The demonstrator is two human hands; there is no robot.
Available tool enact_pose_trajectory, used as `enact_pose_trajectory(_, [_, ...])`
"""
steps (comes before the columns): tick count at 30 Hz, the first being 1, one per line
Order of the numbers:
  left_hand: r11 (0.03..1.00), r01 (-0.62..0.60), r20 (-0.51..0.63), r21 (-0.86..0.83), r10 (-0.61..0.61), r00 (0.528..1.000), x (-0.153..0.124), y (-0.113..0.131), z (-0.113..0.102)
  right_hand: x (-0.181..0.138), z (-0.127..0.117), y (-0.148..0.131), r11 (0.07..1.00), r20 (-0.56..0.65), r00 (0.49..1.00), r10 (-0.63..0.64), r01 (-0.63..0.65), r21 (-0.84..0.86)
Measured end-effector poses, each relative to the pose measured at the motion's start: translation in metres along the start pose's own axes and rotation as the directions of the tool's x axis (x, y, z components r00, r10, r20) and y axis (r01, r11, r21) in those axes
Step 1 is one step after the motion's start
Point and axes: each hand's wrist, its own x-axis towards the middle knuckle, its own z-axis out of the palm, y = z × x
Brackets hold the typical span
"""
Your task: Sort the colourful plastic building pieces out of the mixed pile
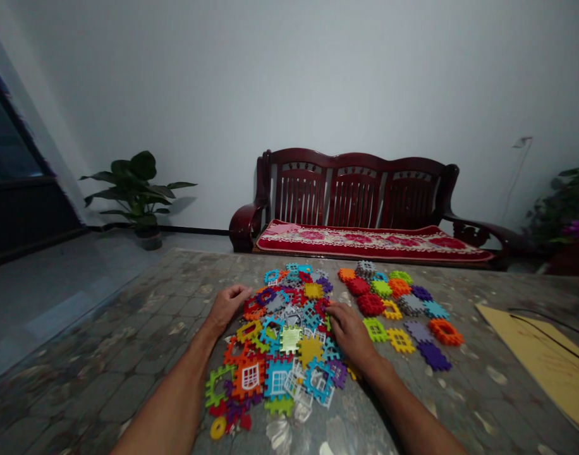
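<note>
A heap of colourful toothed plastic building tiles point(310, 349) lies on the table between my hands. My left hand point(227, 307) is at the heap's left edge, fingers curled together beside orange tiles point(254, 311). Whatever is under those fingertips is hidden. On the right side, my right hand point(351, 333) reaches in with bent fingers, its fingertips against the heap near a red tile point(322, 307). I cannot make out what they grip. White window-frame pieces point(250, 377) sit in some tiles, and a yellow ring point(218, 428) lies at the near left end.
Right of the heap, more tiles are grouped by colour, with red stacks point(370, 304), a grey stack point(366, 270) and a purple tile point(434, 356). A yellow board point(538, 363) with a black cable lies at the right. Beyond the table stand a wooden bench point(356, 193) and potted plant point(138, 189).
</note>
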Motion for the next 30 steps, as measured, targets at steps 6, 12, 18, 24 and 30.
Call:
enact_pose_trajectory(6, [0.988,-0.105,0.425,0.109,0.049,0.904,-0.002,0.006,-0.018,0.0,0.0,0.0,1.0,-0.005,1.0,-0.006,0.006,-0.013])
enact_pose_trajectory(12, [0.936,-0.246,0.599,0.251,0.049,0.799,0.005,0.007,-0.03,0.0,0.002,0.001,1.0,-0.012,1.0,-0.004,0.004,-0.004])
enact_pose_trajectory(18, [0.913,-0.281,0.6,0.295,0.052,0.798,0.011,0.008,-0.024,0.001,0.002,0.001,1.0,-0.016,1.0,-0.003,0.003,-0.001])
enact_pose_trajectory(24, [0.989,-0.022,0.556,0.146,-0.063,0.829,0.007,0.014,-0.02,0.001,0.001,0.001,1.0,0.008,1.0,-0.002,0.003,-0.019])
enact_pose_trajectory(30, [0.995,0.091,0.343,0.039,-0.099,0.934,0.01,0.013,-0.02,0.001,0.001,0.002,1.0,0.011,1.0,-0.011,0.011,-0.019])
